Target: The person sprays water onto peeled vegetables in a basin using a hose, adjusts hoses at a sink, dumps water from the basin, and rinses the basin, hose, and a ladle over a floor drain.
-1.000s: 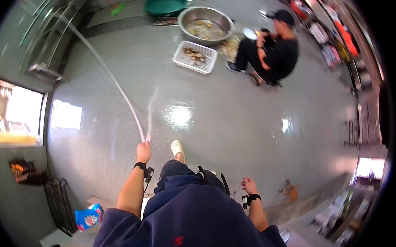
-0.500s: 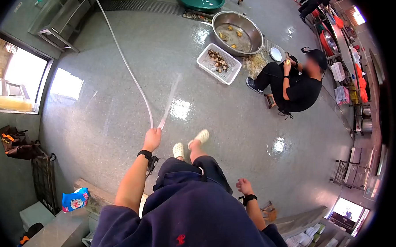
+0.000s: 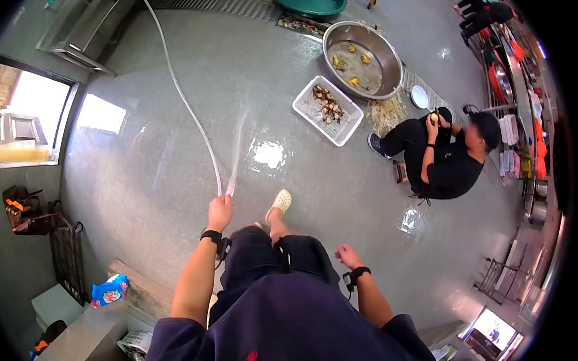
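My left hand is closed around a pale hose in front of me. A stream of water sprays forward from the hose's end onto the wet grey floor. Where the hose passes through my fist is hidden by my fingers. My right hand hangs at my right side, fingers loosely curled with nothing in them. It touches nothing. One cream clog shows on my foot ahead of my shorts.
Ahead to the right stand a white basket of cut pieces and a big metal basin holding yellowish pieces in water. A seated person holds a small yellowish item beside peelings. A green tub and a drain grate lie farther off.
The basin, basket and seated person have shifted right and down in view. One foot has stepped forward while the other is mostly hidden. My right hand has swung slightly and its fingers curled more.
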{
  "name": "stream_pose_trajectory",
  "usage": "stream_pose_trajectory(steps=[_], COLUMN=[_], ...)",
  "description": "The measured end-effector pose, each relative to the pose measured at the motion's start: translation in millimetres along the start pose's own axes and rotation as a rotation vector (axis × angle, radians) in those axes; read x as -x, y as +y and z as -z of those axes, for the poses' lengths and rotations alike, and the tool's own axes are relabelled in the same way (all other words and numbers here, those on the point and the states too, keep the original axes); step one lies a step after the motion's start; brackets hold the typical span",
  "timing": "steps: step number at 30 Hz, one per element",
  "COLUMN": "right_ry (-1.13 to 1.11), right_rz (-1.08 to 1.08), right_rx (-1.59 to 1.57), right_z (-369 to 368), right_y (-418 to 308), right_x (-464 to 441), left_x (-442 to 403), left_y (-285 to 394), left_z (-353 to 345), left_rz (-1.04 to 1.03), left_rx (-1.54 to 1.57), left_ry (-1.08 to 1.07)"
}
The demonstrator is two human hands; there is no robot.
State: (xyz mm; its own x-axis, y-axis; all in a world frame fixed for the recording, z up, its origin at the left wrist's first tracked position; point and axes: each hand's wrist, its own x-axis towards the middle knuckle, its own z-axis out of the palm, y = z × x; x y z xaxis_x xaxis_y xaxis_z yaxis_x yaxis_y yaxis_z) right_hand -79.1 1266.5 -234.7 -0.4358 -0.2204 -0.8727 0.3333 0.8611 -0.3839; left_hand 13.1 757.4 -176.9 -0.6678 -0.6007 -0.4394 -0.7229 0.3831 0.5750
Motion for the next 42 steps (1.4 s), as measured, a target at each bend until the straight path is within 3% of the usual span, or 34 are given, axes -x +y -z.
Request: stream_pose_trajectory(steps=[4,9,16,19,22,24,26,27,28,31,34,36,37,38,39,40,41,42], right_ry=[0.092,0.115,0.093,0.016,0.021,0.037,0.188,0.140,0.257,0.463,0.375,0.312,0.254,0.303,0.362,0.300,0.234,0.177], right_rz=[0.079,0.143,0.074,0.009,-0.097,-0.093,-0.048,-0.150,-0.142,-0.148,-0.371,-0.250,-0.235,-0.323,-0.409,-0.344,-0.262,-0.178], right_rx=[-0.094,0.032,0.080,0.091,0.052,0.153,0.163,0.079,0.040,-0.037,-0.514,-0.944,-1.008,-0.996,-0.988,-0.996,-1.007,-1.020], right_z=[51.1,100.3,132.3,139.6,145.8,152.2,160.6,172.1,175.2,198.7,216.8,219.2,217.8,217.4,219.9,218.0,217.4,217.6], right_y=[-87.7,-166.3,-170.7,-150.7,-143.9,-120.5,-59.9,-91.2,-93.9,-51.5,-52.0,-33.1,-28.7,-30.2,-23.8,-17.1,-4.4,-0.3], right_x=[-34.1,-74.7,-177.3,-245.5,-321.9,-403.7,-487.5,-501.7,-520.7,-616.5,-668.3,-698.9,-704.9,-707.2,-709.5,-710.0,-718.0,-719.7], left_x=[-29.8,-87.4,-162.9,-187.7,-209.3,-234.5,-238.5,-242.3,-242.8,-270.6,-285.3,-295.1,-293.7,-290.5,-291.3,-290.4,-292.1,-293.3], left_y=[39.8,56.5,19.0,26.9,10.9,39.4,-31.0,-47.3,-53.3,-7.1,-17.2,-18.3,-20.5,-56.3,-57.1,-52.3,-36.7,-25.7], left_z=[4.9,-9.5,-68.1,-74.7,-101.3,-102.5,-156.5,-169.5,-176.8,-193.9,-217.3,-224.0,-226.6,-218.6,-217.7,-220.2,-223.9,-225.4], left_rz=[0.043,0.049,0.059,0.074,0.216,0.412,-0.075,0.259,0.617,0.429,0.727,0.616,0.572,0.691,0.728,0.707,0.625,0.554], left_rx=[-0.025,0.126,0.173,0.124,0.051,0.145,-0.213,0.327,0.853,0.147,0.727,0.503,0.385,1.250,1.386,1.242,0.770,0.488], left_ry=[-0.093,-0.029,0.062,-0.077,-0.153,-0.200,-0.066,-0.080,-0.071,-0.048,0.004,-0.018,-0.023,-0.192,-0.199,-0.149,-0.072,-0.066])
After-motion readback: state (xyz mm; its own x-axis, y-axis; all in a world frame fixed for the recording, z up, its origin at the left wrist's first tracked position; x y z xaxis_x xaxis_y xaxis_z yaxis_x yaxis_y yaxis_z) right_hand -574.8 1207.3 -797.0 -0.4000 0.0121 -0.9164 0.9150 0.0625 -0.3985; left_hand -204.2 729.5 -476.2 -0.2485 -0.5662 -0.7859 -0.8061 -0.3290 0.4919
